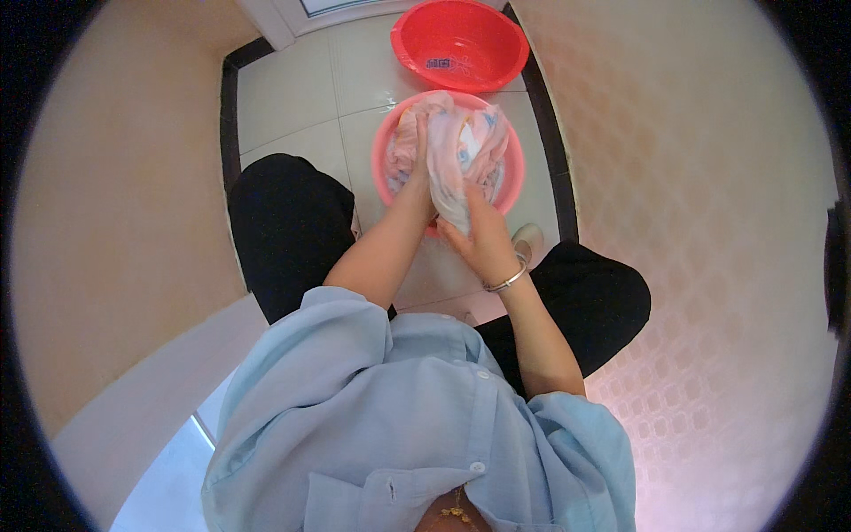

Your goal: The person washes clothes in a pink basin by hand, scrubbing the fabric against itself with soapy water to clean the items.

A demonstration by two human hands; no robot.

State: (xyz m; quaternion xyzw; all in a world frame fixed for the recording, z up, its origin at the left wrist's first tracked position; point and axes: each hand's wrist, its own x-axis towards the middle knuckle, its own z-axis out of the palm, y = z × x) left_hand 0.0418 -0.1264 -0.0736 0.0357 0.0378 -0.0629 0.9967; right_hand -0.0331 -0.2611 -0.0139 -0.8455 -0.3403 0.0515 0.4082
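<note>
A pink plastic basin [514, 174] stands on the tiled floor before me, with wet, bunched pink and white patterned cloth [447, 154] in it and raised over its near rim. My left hand [423, 163] is against the left side of the cloth, mostly seen edge-on, its fingers partly hidden by the fabric. Lower down, my right hand [480, 229] grips the near end of the cloth between thumb and fingers. A silver bangle [508, 278] circles my right wrist.
Just beyond the pink basin is a red plastic basin [465, 40], near a white door frame [282, 20]. Walls with dark skirting [565, 199] run close on both sides. My knees in black trousers [292, 226] flank the pink basin.
</note>
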